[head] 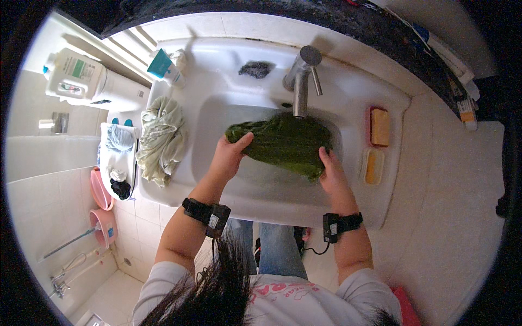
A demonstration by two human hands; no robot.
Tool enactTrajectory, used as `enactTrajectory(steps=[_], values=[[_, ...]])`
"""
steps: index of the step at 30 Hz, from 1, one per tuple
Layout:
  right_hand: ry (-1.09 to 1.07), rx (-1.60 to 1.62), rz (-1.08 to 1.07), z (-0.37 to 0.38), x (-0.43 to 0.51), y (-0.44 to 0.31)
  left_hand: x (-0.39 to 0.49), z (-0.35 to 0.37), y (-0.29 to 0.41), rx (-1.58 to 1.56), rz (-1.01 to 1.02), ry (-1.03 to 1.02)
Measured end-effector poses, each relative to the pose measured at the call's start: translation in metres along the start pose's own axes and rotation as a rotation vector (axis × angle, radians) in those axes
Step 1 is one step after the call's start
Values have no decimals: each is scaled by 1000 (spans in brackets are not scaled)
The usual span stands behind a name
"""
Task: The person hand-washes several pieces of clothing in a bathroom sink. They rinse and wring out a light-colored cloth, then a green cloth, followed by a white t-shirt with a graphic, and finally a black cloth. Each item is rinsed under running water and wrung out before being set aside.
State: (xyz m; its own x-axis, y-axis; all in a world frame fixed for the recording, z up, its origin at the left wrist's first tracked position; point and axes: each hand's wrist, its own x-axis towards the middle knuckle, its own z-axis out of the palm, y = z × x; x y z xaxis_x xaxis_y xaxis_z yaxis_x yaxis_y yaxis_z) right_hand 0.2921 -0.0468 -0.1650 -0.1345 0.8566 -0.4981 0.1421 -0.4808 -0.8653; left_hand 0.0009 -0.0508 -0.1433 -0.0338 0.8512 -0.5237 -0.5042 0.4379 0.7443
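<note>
A dark green, wet-looking cloth (285, 140) is stretched sideways between my hands over the basin of a white sink (220, 195). My left hand (230, 155) grips its left end, thumb on top. At the right end my right hand (331, 169) pinches the lower corner, with the thumb along the edge. The metal faucet (301, 89) stands behind, and its spout tip overlaps the cloth's upper edge in view. Whether water is running cannot be made out. Cloudy water seems to lie in the basin under the cloth.
On the sink's left ledge lies a crumpled pale cloth (163, 138), with a white and teal tube (165, 67) behind it. A soap bar (380, 127) and a small soap dish (373, 166) sit on the right ledge. A dark scrubber (256, 70) rests behind the basin.
</note>
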Motion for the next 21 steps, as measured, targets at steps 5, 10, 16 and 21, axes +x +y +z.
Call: enactTrajectory(steps=[5, 10, 16, 21], values=[[-60, 65, 18, -12, 7, 2, 2, -8, -9, 181, 140, -35], [-136, -344, 307, 22, -3, 6, 6, -13, -52, 1138, 190, -127], [-236, -1124, 251, 68, 23, 23, 14, 13, -78, 1707, 88, -164], [-218, -1347, 116, 72, 41, 44, 40, 7, -97, 1663, 4, -192]])
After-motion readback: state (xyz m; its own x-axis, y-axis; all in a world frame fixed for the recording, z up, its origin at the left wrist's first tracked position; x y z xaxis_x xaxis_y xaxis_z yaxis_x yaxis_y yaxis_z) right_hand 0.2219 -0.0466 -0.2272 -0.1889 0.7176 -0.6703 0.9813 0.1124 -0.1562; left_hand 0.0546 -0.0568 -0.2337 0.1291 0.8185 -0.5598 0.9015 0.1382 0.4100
